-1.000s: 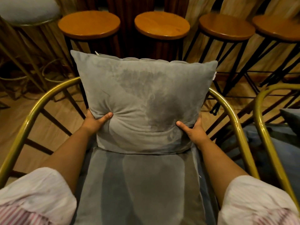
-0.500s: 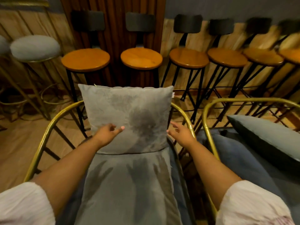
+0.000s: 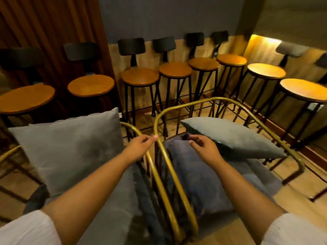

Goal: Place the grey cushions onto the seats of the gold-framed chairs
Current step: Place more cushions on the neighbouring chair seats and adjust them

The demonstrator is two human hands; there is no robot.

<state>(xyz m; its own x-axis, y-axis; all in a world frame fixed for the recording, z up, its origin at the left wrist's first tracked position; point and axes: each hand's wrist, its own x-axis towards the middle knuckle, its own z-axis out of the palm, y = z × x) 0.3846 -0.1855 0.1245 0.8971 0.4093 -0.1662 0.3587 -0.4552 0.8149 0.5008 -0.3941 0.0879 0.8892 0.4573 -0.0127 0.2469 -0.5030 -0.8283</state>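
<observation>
A grey cushion (image 3: 70, 149) stands upright against the back of the left gold-framed chair (image 3: 154, 175), on its grey seat. A second grey cushion (image 3: 235, 137) lies tilted across the back of the right gold-framed chair (image 3: 178, 174), above its dark blue seat (image 3: 200, 183). My left hand (image 3: 139, 145) hovers over the gap between the two chair frames, fingers loosely curled and holding nothing. My right hand (image 3: 205, 147) is over the right chair's seat, just left of the second cushion, fingers apart and empty.
A row of several black-legged bar stools with round wooden seats (image 3: 140, 76) lines the wall behind the chairs, continuing along the right side (image 3: 304, 89). Wooden floor (image 3: 300, 200) shows to the right of the right chair.
Both hands let go of the left cushion, which stays upright on the left chair. My view and both hands swung right toward the second chair and its cushion.
</observation>
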